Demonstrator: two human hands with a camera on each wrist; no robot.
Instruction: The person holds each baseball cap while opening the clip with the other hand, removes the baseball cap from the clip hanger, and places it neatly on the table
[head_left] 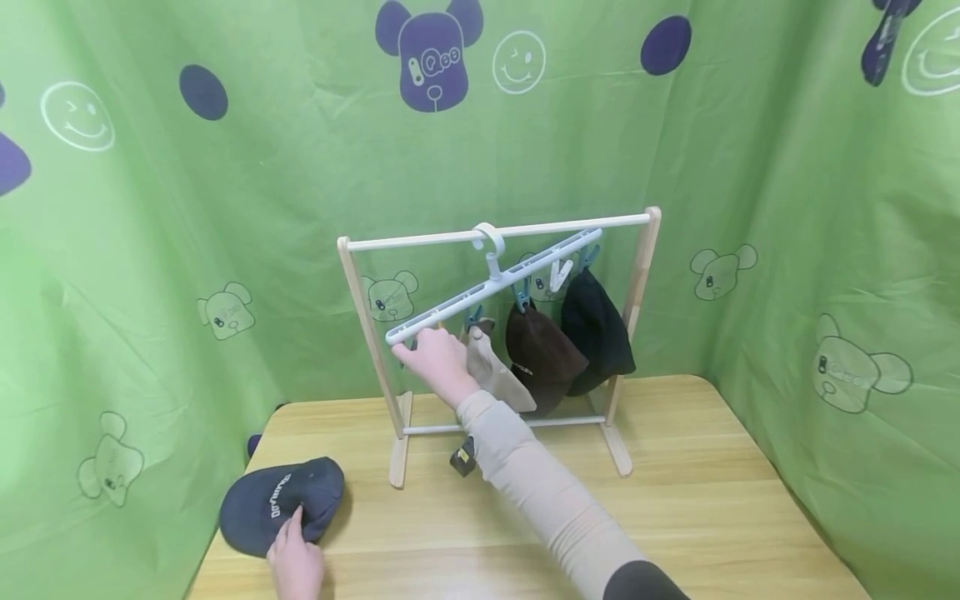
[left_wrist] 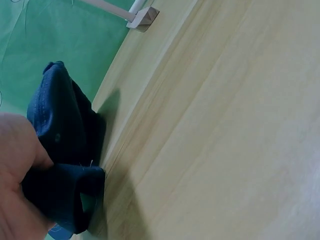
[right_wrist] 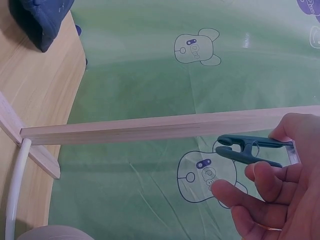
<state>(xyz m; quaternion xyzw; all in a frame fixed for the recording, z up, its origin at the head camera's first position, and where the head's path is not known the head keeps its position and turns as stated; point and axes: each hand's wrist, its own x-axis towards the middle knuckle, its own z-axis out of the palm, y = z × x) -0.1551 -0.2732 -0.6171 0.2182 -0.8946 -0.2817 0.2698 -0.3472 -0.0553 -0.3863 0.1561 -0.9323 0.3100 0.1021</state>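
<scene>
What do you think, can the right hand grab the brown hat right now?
Probably not straight away: the right hand pinches a clip, and the beige hat hangs between it and the brown hat.

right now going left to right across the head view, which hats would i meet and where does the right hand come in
navy cap → right hand → beige hat → brown hat → black hat

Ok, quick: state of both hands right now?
Left hand: closed, holding the back of the navy cap.
Right hand: closed, pinching a teal clip between thumb and fingers.
</scene>
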